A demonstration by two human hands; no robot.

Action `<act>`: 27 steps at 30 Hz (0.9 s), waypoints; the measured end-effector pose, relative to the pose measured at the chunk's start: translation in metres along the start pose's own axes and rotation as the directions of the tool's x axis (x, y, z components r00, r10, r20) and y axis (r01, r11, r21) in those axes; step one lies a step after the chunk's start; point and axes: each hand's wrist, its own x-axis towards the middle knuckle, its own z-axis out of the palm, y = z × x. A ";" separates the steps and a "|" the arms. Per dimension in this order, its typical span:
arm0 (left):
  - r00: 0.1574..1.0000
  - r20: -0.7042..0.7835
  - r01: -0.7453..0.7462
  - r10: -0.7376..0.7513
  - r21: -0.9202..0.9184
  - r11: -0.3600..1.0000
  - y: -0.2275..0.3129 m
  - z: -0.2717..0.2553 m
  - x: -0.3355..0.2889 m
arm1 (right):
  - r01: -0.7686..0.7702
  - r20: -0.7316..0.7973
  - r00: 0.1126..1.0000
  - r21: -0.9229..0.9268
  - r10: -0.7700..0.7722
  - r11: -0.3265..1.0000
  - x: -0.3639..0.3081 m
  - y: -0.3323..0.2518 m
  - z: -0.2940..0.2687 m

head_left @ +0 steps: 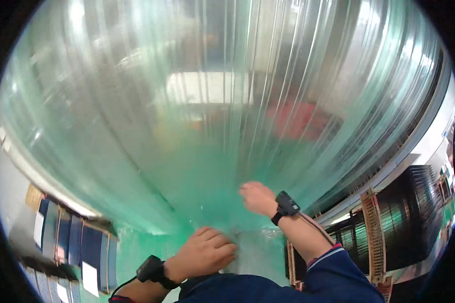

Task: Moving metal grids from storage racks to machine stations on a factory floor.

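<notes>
A clear, green-tinted plastic strip curtain [197,166] hangs right in front of me, its strips overlapping and bending across the whole view. My right hand [258,198] is raised at its lower middle, fingertips at or very near the strips. Its fingers are foreshortened, so their grip is unclear. Close to my body, my left hand [203,253] shows its back with the fingers curled in and pressed together; whatever they hold, if anything, is hidden. Each wrist wears a black strapped device, one on the left wrist [153,271] and one on the right wrist [286,207].
On the right stand black slotted racks [409,217] with brown toothed edges. Dark blue panels or bins with white sheets [78,240] line the lower left. Green floor [141,257] lies below. Behind the curtain, a red shape [298,120] and a white block [202,87] look blurred.
</notes>
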 end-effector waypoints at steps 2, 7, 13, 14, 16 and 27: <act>0.988 -0.002 -0.157 0.157 -0.014 0.987 -0.046 0.005 0.056 | 0.156 0.060 0.987 -0.069 -0.152 0.985 0.055 0.021 -0.014; 0.875 0.101 -0.475 0.473 -0.008 0.880 -0.136 0.018 0.194 | -0.210 -0.018 0.977 -0.206 0.210 0.956 0.070 0.144 -0.015; 0.960 0.037 -0.279 0.278 0.205 0.938 -0.280 0.019 0.338 | -0.757 -0.029 0.643 -0.168 0.765 0.631 -0.045 0.319 -0.017; 0.977 0.029 -0.210 0.210 0.267 0.941 -0.306 0.015 0.357 | -0.811 0.027 0.553 -0.213 0.832 0.546 -0.069 0.343 -0.017; 0.991 -0.059 -0.092 0.119 0.344 0.934 -0.359 0.002 0.392 | -0.948 -0.064 0.282 -0.172 0.957 0.268 -0.150 0.387 0.018; 0.665 -0.533 0.611 -0.522 -0.013 0.791 -0.591 0.039 0.492 | -0.907 0.481 0.420 0.202 0.770 0.369 0.019 0.634 0.040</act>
